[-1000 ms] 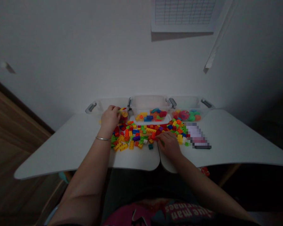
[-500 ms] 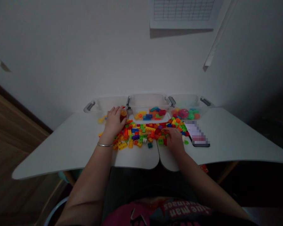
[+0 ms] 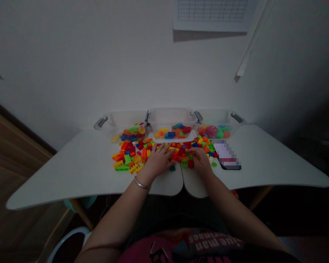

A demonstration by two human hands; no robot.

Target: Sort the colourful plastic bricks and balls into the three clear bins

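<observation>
Loose toy building bricks (image 3: pixel 127 149) in many colours lie in a broad pile across the middle of the white table. My left hand (image 3: pixel 159 161), with a silver bangle at the wrist, rests palm down over the middle of the pile. Its fingers are spread, and nothing shows in its grasp. At the pile's right part is my right hand (image 3: pixel 202 160), its fingers bent together among the bricks. Whatever its fingertips hold is too small to make out. Beside it lie a red brick (image 3: pixel 191 164) and a green brick (image 3: pixel 184 164).
Three clear plastic boxes stand along the wall: a left box (image 3: pixel 117 120) with mixed pieces, a middle box (image 3: pixel 171 116) with bricks, and a right box (image 3: pixel 212 116) with round colourful pieces. A phone (image 3: pixel 227 155) lies right of the pile. A seam splits the table (image 3: pixel 65 164).
My left hand has moved from the left box rightward and nearer, onto the middle of the brick pile. My right hand has stayed at about the same spot. The left box's contents are now uncovered.
</observation>
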